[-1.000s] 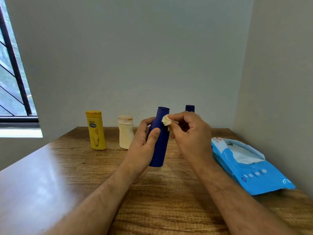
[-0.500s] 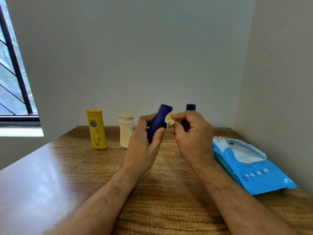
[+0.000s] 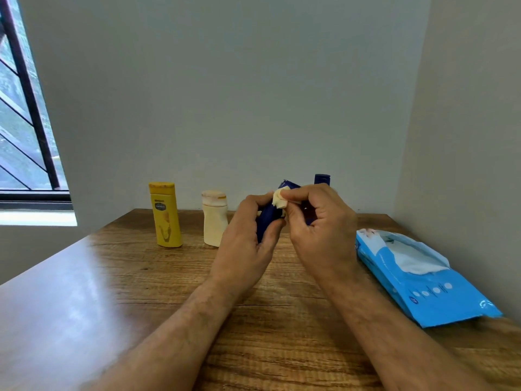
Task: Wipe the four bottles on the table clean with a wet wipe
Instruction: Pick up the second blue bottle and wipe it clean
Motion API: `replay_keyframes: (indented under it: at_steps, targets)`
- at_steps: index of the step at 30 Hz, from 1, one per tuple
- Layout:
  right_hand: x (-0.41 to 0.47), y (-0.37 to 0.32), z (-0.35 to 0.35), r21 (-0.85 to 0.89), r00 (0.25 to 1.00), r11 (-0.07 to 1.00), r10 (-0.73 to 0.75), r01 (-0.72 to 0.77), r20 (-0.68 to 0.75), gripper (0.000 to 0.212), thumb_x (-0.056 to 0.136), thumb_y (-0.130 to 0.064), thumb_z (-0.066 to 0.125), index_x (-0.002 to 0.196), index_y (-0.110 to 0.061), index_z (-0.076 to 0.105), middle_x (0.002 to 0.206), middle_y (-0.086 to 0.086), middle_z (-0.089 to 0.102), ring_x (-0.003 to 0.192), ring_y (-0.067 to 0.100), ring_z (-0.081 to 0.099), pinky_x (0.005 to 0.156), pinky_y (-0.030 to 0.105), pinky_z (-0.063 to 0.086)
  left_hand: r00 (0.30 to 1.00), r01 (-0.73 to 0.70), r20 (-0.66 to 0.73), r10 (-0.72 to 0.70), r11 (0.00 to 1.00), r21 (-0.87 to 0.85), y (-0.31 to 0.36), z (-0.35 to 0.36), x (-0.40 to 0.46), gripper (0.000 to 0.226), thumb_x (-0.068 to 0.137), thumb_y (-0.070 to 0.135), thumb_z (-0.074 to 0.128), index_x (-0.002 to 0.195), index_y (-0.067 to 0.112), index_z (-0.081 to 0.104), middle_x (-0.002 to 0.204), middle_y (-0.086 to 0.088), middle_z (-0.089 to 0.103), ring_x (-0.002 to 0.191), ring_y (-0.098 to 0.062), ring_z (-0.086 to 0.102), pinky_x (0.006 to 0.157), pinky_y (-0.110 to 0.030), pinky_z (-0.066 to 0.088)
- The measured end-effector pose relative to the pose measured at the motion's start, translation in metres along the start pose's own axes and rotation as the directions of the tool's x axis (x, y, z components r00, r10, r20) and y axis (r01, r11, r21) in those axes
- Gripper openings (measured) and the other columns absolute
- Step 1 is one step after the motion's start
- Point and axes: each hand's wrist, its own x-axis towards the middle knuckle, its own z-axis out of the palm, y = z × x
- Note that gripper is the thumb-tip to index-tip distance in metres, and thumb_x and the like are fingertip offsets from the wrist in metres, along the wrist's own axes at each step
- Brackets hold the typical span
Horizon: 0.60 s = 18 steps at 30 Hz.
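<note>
Blue plastic bottle point(image 3: 266, 221), rigid, light, likely slick once wet: gripped mid-body by left hand point(image 3: 245, 246), off table point(image 3: 112, 277), wipe point(image 3: 280, 200) pinched by right hand point(image 3: 318, 230) at 1 o'clock.

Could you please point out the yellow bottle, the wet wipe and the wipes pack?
yellow bottle point(image 3: 165, 218): head view, front label.
wet wipe point(image 3: 280, 199): head view, crumpled middle.
wipes pack point(image 3: 439, 297): head view, blue front.

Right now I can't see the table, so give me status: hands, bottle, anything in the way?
Left hand grips dark blue bottle, tilted. Right hand pinches wet wipe at its top. Nothing in the way.
</note>
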Motion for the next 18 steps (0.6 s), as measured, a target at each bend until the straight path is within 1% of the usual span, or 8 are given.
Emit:
replay_keyframes:
  at_steps: [3,7,9,11,12,14,16,18]
  targets:
    - [0.001,0.001,-0.001,0.033,0.998,0.998,0.060,-0.059,-0.013,0.016,0.087,-0.007,0.071,0.098,-0.019,0.070,0.093,-0.011,0.063,0.089,0.001,0.062,0.072,0.006,0.049,1.000,0.010,-0.023,-0.010,1.000,0.006,0.000,0.002,0.001,0.035,0.098,0.028,0.058,0.132,0.024,0.048,0.118,0.009,0.060,0.105,-0.005,0.060,0.086,-0.020,0.053]
    - [0.003,0.004,-0.002,0.026,0.992,0.992,0.119,-0.119,0.036,0.017,0.087,-0.008,0.070,0.095,-0.023,0.069,0.090,-0.018,0.063,0.086,0.002,0.063,0.071,0.009,0.051,0.995,0.048,-0.079,-0.052,0.998,-0.050,0.002,0.002,0.001,0.030,0.101,0.029,0.053,0.130,0.026,0.045,0.112,0.016,0.061,0.098,-0.002,0.062,0.080,-0.015,0.051]
    - [0.004,0.007,-0.001,0.031,0.980,0.980,0.195,-0.197,0.050,0.018,0.088,-0.009,0.069,0.096,-0.025,0.069,0.090,-0.018,0.064,0.084,0.003,0.065,0.071,0.013,0.054,0.995,0.061,-0.069,-0.068,0.994,-0.095,0.002,0.000,0.001,0.026,0.103,0.030,0.050,0.128,0.028,0.045,0.110,0.015,0.063,0.095,-0.005,0.063,0.077,-0.020,0.053]
    - [0.005,0.010,-0.002,0.066,0.957,0.956,0.284,-0.287,0.055,0.016,0.090,-0.012,0.068,0.097,-0.026,0.068,0.090,-0.015,0.067,0.082,0.005,0.067,0.071,0.018,0.057,0.987,0.157,-0.006,-0.162,0.962,-0.222,0.005,-0.002,0.001,0.021,0.104,0.030,0.047,0.125,0.030,0.049,0.108,0.010,0.066,0.088,-0.008,0.065,0.073,-0.027,0.057]
    - [0.006,0.010,-0.003,0.101,0.944,0.939,0.324,-0.330,0.068,0.015,0.090,-0.014,0.068,0.096,-0.027,0.068,0.090,-0.014,0.069,0.081,0.005,0.067,0.070,0.019,0.057,0.966,0.254,0.045,-0.254,0.909,-0.330,0.009,-0.002,0.001,0.019,0.105,0.029,0.046,0.123,0.029,0.052,0.105,0.006,0.068,0.085,-0.012,0.067,0.071,-0.029,0.058]
    - [0.007,0.008,-0.005,0.171,0.913,0.898,0.386,-0.405,0.132,0.012,0.090,-0.017,0.069,0.094,-0.027,0.070,0.088,-0.011,0.070,0.079,0.006,0.069,0.068,0.019,0.057,0.896,0.435,0.168,-0.411,0.739,-0.515,0.017,-0.003,0.000,0.022,0.106,0.030,0.042,0.117,0.022,0.059,0.096,-0.003,0.071,0.074,-0.020,0.066,0.064,-0.033,0.058]
    - [0.008,0.005,-0.008,0.217,0.876,0.855,0.424,-0.471,0.229,0.011,0.089,-0.015,0.070,0.094,-0.024,0.072,0.088,-0.008,0.071,0.076,0.009,0.069,0.064,0.019,0.057,0.838,0.523,0.224,-0.497,0.617,-0.587,0.019,-0.005,0.001,0.030,0.105,0.033,0.040,0.108,0.014,0.063,0.084,-0.010,0.068,0.064,-0.021,0.061,0.058,-0.034,0.053]
    - [0.009,0.001,-0.009,0.239,0.846,0.830,0.419,-0.504,0.330,0.013,0.087,-0.009,0.071,0.091,-0.021,0.073,0.086,-0.005,0.072,0.070,0.012,0.069,0.059,0.019,0.056,0.792,0.562,0.248,-0.559,0.507,-0.654,0.017,-0.007,0.002,0.035,0.104,0.035,0.040,0.106,0.009,0.064,0.077,-0.012,0.064,0.060,-0.021,0.056,0.058,-0.034,0.047]
